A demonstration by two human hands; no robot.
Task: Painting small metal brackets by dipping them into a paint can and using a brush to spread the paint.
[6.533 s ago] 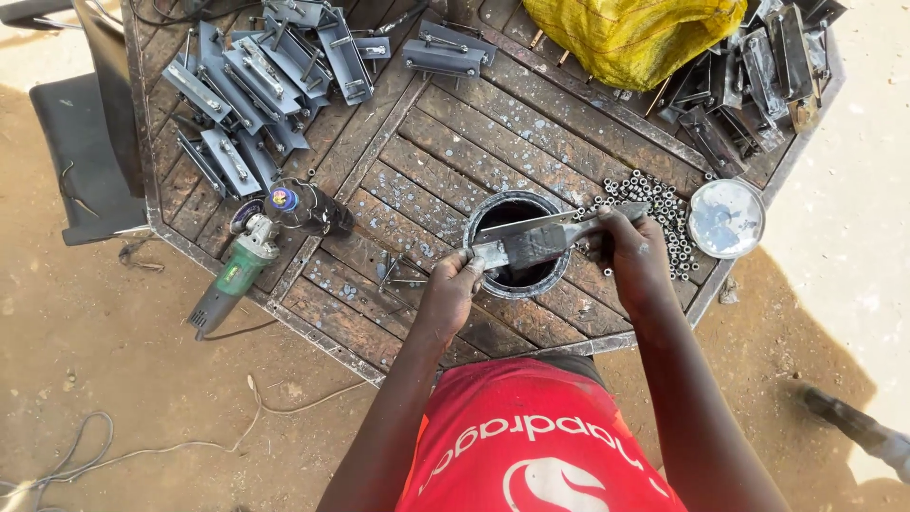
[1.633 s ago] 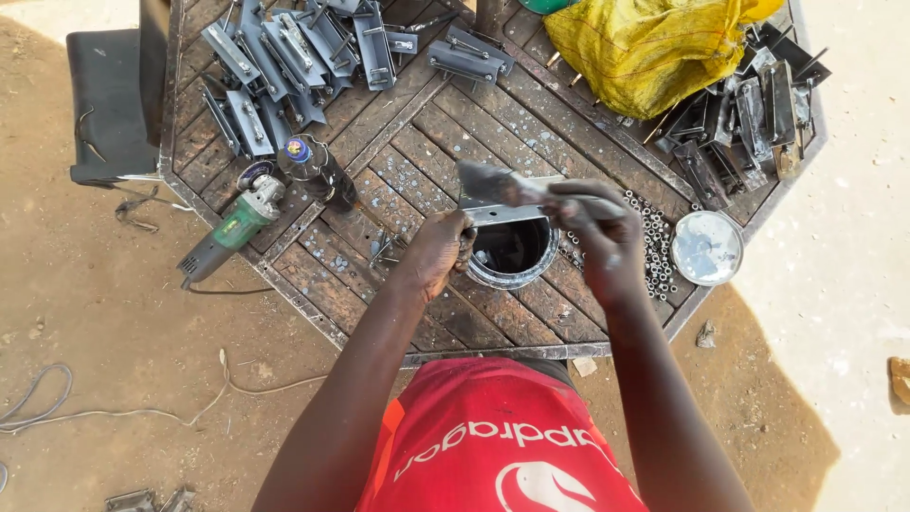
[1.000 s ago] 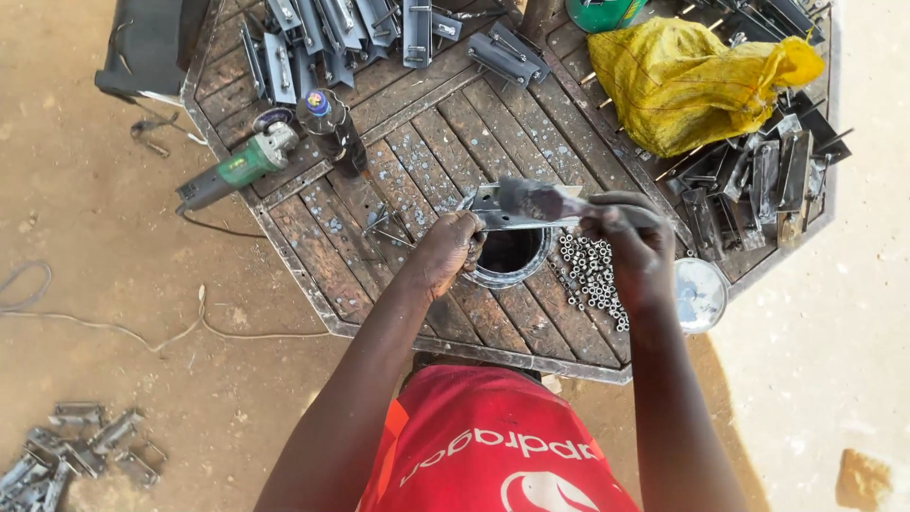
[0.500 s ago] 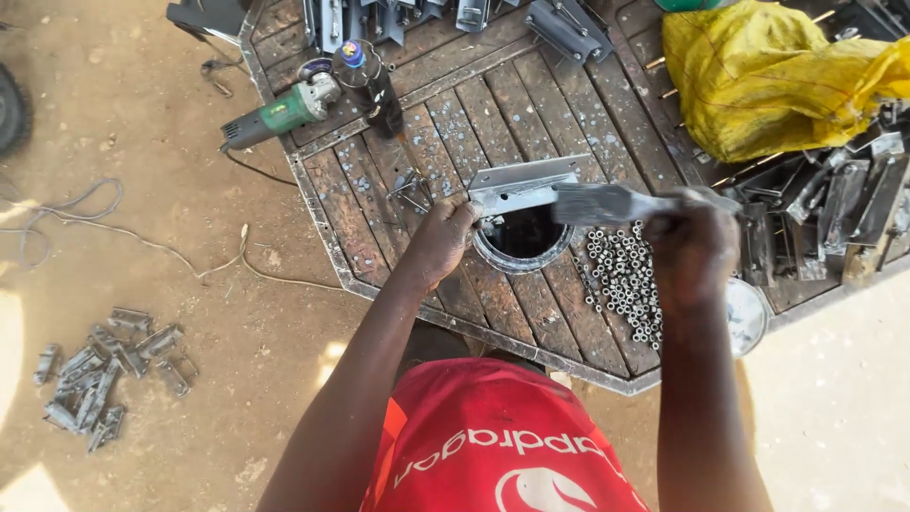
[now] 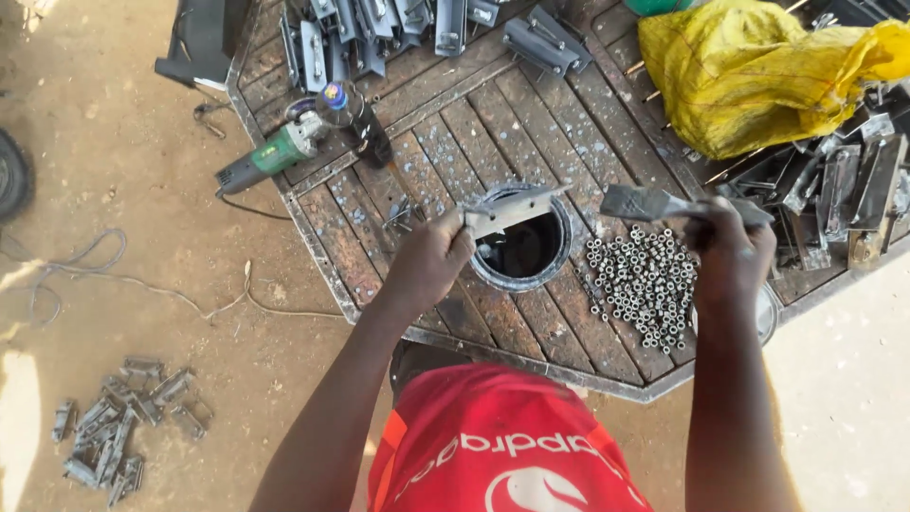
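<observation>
Angle piece: a short grey metal angle piece is held level over the round hole in the middle of the table, its right end reaching past the hole's far rim.
Left hand: the left hand is closed around the left end of the angle piece, fingers wrapped over it, just left of the hole.
Flat bar: a dark flat metal bar sits to the right of the angle piece, apart from it, above the heap of small parts.
Right hand: the right hand is clenched on the right part of the flat bar, knuckles up.
Small parts: a heap of short silvery metal tubes lies on the table just right of the hole.
Table: a rusty metal table with slatted top.
Far left of table: a green angle grinder lies at the edge, a dark bottle just beside it.
Far side: rows of grey metal brackets.
Far right: a yellow sack rests above more dark brackets.
Ground: sandy, with a pile of small metal pieces at near left.
</observation>
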